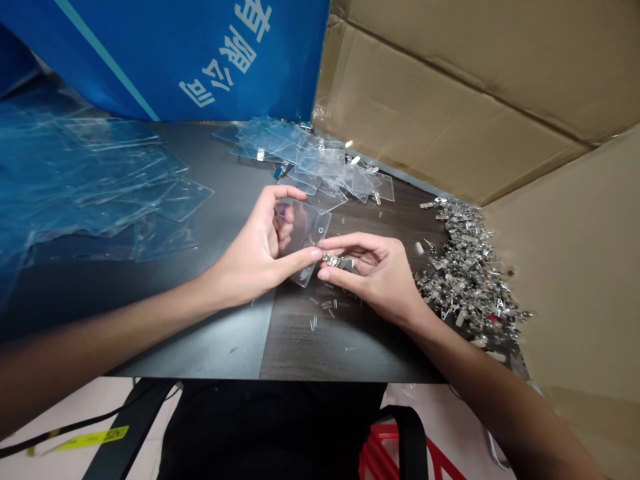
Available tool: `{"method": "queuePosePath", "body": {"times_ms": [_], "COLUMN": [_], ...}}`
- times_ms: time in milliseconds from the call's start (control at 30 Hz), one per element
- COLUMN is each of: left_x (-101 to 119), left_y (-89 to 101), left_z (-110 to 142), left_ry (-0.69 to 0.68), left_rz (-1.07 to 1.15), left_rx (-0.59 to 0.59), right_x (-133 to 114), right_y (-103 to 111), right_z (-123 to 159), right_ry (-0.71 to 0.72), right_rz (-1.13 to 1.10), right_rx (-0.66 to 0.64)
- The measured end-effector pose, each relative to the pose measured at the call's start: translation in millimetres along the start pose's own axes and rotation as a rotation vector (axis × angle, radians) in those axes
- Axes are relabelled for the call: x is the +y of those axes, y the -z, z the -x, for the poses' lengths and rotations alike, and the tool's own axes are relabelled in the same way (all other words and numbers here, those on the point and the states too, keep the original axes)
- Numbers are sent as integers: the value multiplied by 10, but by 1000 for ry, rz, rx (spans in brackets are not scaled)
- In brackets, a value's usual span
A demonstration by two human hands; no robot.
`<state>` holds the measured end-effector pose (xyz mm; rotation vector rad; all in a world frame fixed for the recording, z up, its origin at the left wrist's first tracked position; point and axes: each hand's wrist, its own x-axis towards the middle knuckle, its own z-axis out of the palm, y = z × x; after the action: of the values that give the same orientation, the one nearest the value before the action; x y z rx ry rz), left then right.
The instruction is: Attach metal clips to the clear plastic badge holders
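My left hand point(263, 243) is closed around a clear plastic badge holder point(303, 230), its thumb stretched across the front toward the metal clip. A small round hole shows near the holder's right edge. Between the thumb and fingers of my right hand point(377, 270) is a shiny metal badge clip point(340, 262). The clip's left end meets my left thumb tip at the holder's edge. Whether the clip is joined to the holder I cannot tell, since fingertips cover that spot.
A wide heap of clear badge holders point(100, 180) lies on the left. Behind my hands is a pile of holders with clips point(320, 160). Many loose metal clips point(465, 267) are heaped at right. Cardboard point(450, 87) and a blue panel point(150, 53) wall the dark table point(215, 347).
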<state>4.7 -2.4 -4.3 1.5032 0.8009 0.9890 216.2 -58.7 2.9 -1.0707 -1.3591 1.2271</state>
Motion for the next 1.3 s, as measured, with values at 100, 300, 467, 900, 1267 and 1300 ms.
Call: {"method": "queuePosePath", "body": {"times_ms": [100,300,467,900,1267,1300], "left_x": [3,49,31,33,160,140], "left_y": [-7,-46,-50,-48,57,76], "left_z": [11,48,85,112,-20,-31], "left_ry": [-16,-32,-66,-58,29,45], "left_rz": [-30,-43,-79,-117,44,50], "left_rx": [21,91,83,31,30,42], "right_x": [13,5,4,-87,-12,-9], "right_y": [-10,-13,-22,17,-12,-16], "right_z": [3,6,16,21,-17,-14], "right_ry": [17,41,104,118,132,146], "right_rz": [-6,42,93,205,199,202], "right_rx": [8,11,31,-8,136,144]}}
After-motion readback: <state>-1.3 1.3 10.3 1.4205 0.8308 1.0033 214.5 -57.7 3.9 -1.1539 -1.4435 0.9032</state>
